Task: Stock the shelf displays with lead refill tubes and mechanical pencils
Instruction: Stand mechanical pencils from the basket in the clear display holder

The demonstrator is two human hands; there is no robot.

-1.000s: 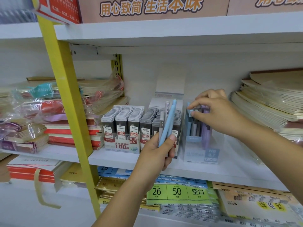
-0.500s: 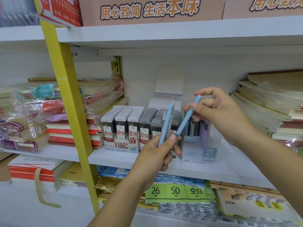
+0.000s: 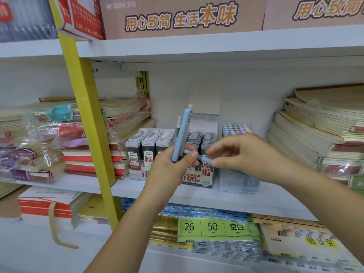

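My left hand grips a small bunch of mechanical pencils, pale blue and white, standing upright in front of the shelf. My right hand pinches one pale blue pencil lying nearly level, its far end at my left thumb. Behind the hands stand two display boxes of dark lead refill tubes, labelled 0.5 and 0.7. To their right a clear pencil display box holds upright pencils with blue and purple caps.
The white shelf carries stacks of notebooks at right and plastic-wrapped notebooks at left. A yellow upright post stands at left of the boxes. Paper packs with a green label fill the shelf below.
My right hand has come down and left from the clear pencil box with one blue pencil, turning it from slanted to nearly level. The view moved closer to the shelf.
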